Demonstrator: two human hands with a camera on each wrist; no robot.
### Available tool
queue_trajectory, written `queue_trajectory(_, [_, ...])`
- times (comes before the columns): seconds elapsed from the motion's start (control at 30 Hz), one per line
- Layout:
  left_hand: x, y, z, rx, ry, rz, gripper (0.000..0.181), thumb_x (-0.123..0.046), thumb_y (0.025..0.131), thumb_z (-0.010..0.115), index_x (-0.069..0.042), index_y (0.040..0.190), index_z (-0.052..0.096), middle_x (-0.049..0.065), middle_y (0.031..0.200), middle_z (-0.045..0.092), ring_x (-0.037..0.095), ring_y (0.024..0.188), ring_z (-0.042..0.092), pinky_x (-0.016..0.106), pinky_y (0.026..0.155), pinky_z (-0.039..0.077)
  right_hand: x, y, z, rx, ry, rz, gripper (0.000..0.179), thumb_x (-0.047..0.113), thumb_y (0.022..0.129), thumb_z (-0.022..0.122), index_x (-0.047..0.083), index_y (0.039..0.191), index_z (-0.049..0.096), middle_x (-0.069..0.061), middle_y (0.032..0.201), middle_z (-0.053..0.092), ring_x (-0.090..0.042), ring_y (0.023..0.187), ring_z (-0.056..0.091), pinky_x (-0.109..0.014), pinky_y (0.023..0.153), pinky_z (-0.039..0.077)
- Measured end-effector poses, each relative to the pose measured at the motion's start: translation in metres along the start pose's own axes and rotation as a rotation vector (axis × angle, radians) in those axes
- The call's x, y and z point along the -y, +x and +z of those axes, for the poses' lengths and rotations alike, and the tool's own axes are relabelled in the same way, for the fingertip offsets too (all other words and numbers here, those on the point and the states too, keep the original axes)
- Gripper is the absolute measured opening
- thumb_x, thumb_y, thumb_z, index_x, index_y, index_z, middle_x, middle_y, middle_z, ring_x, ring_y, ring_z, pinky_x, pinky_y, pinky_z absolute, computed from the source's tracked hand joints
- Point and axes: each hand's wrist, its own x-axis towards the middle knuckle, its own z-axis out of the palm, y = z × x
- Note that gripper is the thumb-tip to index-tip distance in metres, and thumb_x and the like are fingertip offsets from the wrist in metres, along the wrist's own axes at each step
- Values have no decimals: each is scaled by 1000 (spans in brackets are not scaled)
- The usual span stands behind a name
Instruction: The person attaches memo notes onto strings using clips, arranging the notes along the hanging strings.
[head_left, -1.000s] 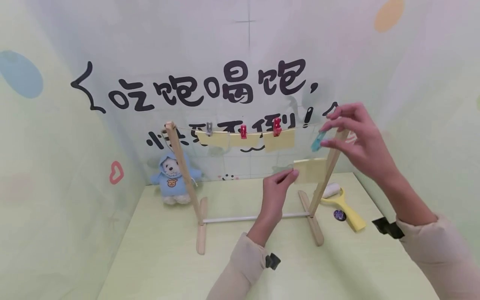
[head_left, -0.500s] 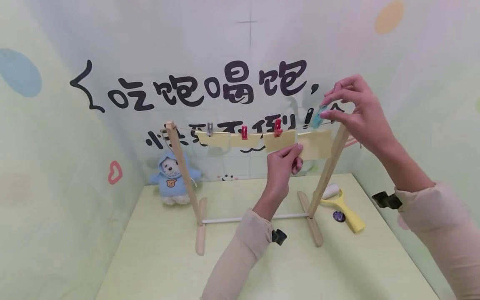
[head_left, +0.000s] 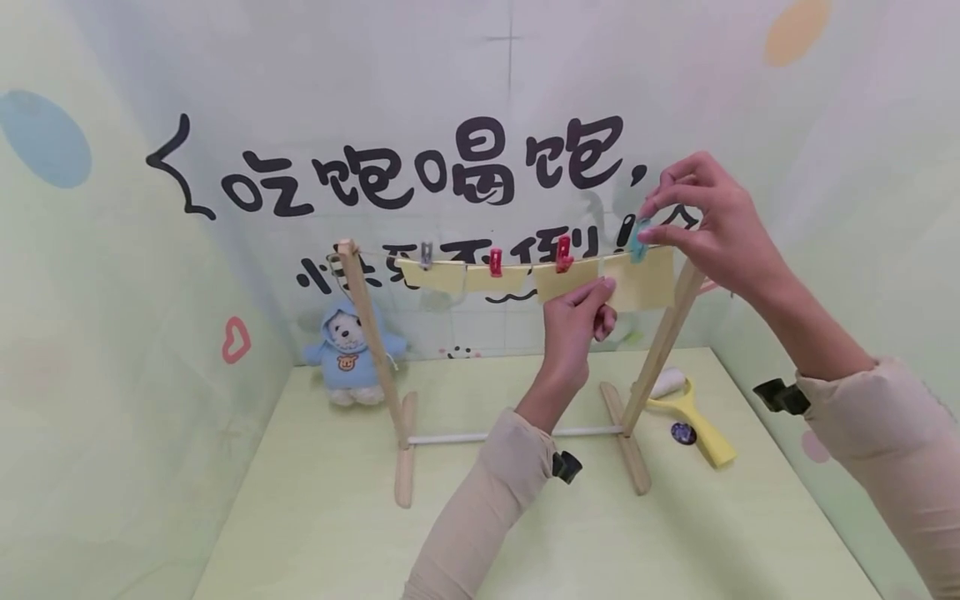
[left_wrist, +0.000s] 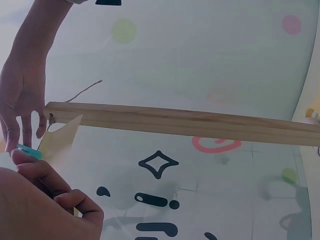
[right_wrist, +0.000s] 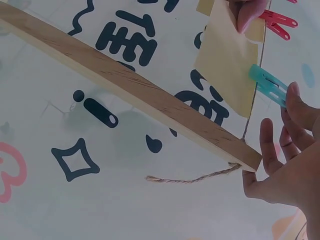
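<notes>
A yellow paper sheet [head_left: 642, 285] hangs at the string's right end, its top edge up against the string [right_wrist: 254, 97]. My left hand [head_left: 576, 329] pinches this sheet near its left edge between thumb and fingers. With thumb and fingertips, my right hand [head_left: 708, 218] pinches a teal clothespin [right_wrist: 267, 84], whose jaws sit over the string and the sheet's top edge. Farther left, several more yellow sheets hang from the string under a grey clothespin [head_left: 427, 255], a red clothespin [head_left: 496, 262] and another red clothespin [head_left: 564, 254].
The string is tied between two wooden posts, the left post [head_left: 367, 333] and the right post [head_left: 663, 358], joined low by a white rod [head_left: 450, 437]. A plush toy [head_left: 351, 354] in blue sits behind left. At right lie a yellow-handled roller [head_left: 701, 425] and a dark round disc [head_left: 683, 432].
My left hand has raised the yellow sheet from below up to the string. My right hand has risen, then brought the teal clothespin down over the sheet's top edge.
</notes>
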Motion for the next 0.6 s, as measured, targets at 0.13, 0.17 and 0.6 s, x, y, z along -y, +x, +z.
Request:
queue_trajectory(0.13, [-2, 0, 2, 5, -5, 8, 21, -13, 106, 74, 5, 114, 81, -2, 60, 56, 6, 54, 46, 16, 52, 37, -2, -1, 0, 6, -14, -1, 22, -12, 85, 88, -3, 103, 80, 21, 112, 46, 1, 107, 49, -18, 90, 36])
queue_trajectory(0.17, [-2, -1, 3, 6, -8, 11, 21, -13, 106, 74, 5, 114, 81, -2, 60, 56, 6, 53, 46, 16, 52, 37, -2, -1, 1, 11, -20, 1, 21, -11, 85, 88, -3, 103, 80, 20, 112, 46, 1, 107, 49, -18, 89, 37])
queue_trajectory(0.6, [1, -1, 3, 21, 18, 14, 20, -10, 107, 72, 7, 115, 80, -2, 60, 57, 6, 55, 47, 15, 53, 38, 1, -1, -2, 91, -132, 24, 27, -4, 85, 92, -3, 110, 81, -10, 119, 51, -19, 111, 48, -18, 88, 38])
